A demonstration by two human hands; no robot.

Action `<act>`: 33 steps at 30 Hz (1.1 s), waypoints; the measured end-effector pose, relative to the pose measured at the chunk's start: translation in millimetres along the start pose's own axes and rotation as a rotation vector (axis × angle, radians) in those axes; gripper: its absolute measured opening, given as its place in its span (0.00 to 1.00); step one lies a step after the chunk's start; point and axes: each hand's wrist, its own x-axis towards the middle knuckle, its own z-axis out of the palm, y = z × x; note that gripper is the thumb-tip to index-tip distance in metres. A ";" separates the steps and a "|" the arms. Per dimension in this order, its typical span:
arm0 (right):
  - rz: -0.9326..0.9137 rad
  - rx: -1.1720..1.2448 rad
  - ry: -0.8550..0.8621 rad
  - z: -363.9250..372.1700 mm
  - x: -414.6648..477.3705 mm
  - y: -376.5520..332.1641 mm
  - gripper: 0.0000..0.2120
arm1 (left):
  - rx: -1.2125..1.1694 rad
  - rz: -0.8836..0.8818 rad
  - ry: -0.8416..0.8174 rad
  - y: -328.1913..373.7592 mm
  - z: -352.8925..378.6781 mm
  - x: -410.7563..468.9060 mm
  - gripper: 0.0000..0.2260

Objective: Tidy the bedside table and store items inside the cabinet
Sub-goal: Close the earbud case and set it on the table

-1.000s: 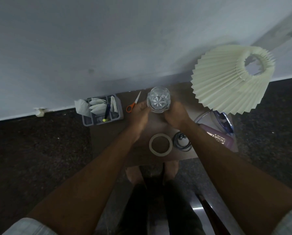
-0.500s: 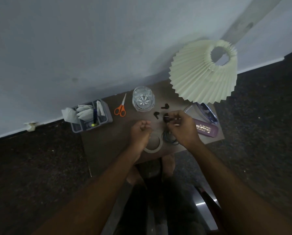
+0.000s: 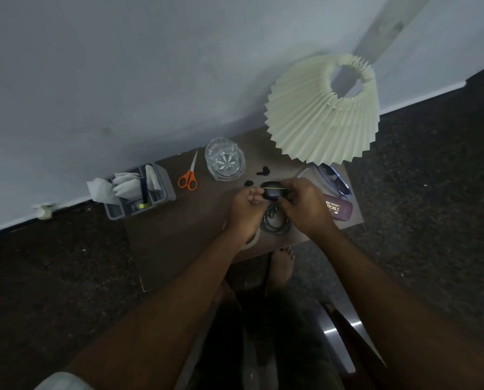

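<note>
**Pinching a dark earbud case (image 3: 273,192) above the bench (image 3: 179,240)**

Gripping it from both ends. Left fingers (image 3: 254,196) curled against the left end, left hand (image 3: 243,212) turned palm up. Right fingers (image 3: 290,190) curled over the right end, right hand (image 3: 305,211) knuckles up. Held clear of the bench top, over its middle and a little toward the wall side. Marked by a thin pale line across the top of the case; cannot tell whether the lid is open.

Just beyond the case, flat on the bench: two small black earbuds (image 3: 263,172), lying apart, one close to the left fingertips. Directly under the hands, a coiled grey cable (image 3: 274,225). Beside it, half hidden by the left wrist, a roll of tape (image 3: 253,240).

Further back, behind the earbuds, a clear cut glass (image 3: 225,160), standing upright. Left of it, orange-handled scissors (image 3: 188,175), lying flat with blades toward the wall (image 3: 122,80). At the left rear corner, a grey organiser (image 3: 166,190) holding white packets and a dark pen.

To the right, just beside the right hand, a purple spectacle case (image 3: 340,211) with gold lettering. Behind that, a pair of spectacles (image 3: 335,178), partly under a pleated cream lampshade (image 3: 316,122).

Below the bench's front edge, a bare foot (image 3: 283,263) on the dark floor (image 3: 52,277).
</note>
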 end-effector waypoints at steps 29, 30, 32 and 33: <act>-0.202 -0.465 -0.307 0.1 37.3 -8.9 0.21 | 0.042 -0.047 0.088 6.9 21.4 16.7 0.10; -0.213 -0.454 -0.294 -0.5 35.2 -10.2 0.21 | 0.022 -0.045 0.092 6.0 19.3 16.0 0.11; -0.245 -0.441 -0.271 -0.6 29.9 -13.7 0.22 | -0.004 -0.041 0.108 4.2 14.0 14.3 0.13; -0.264 -0.436 -0.261 -0.2 27.5 -15.5 0.22 | -0.015 -0.039 0.115 3.1 11.3 13.3 0.14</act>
